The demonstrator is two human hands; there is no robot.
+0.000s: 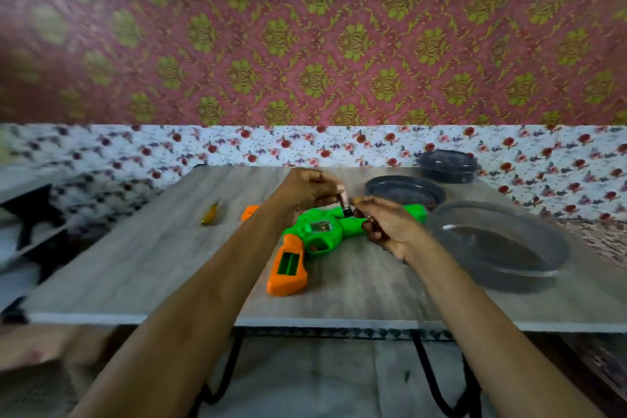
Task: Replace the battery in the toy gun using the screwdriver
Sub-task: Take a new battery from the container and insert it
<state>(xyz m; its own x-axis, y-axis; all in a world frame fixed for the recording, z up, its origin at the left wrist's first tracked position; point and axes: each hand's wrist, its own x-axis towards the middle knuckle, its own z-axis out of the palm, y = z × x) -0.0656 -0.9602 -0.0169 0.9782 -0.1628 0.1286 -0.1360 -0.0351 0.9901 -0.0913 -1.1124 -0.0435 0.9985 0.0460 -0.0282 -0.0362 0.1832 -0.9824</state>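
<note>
Both forearms reach forward over the table [142, 258], and the hands meet just above the toy gun [322, 231]. The left hand [310, 188] curls its fingers round the top of a small battery [344, 204]; the right hand [385, 226], fingers bent, pinches its lower end. The gun lies flat with its orange grip compartment open, and the screwdriver [211, 213] lies well to the left

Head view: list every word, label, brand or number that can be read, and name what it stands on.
No text can be read in this view.
The battery, pinched by the left hand: wrapper too blurred to read.
The toy gun: a small panel on its green body, too blurred to read.
The screwdriver: no marking legible.
</note>
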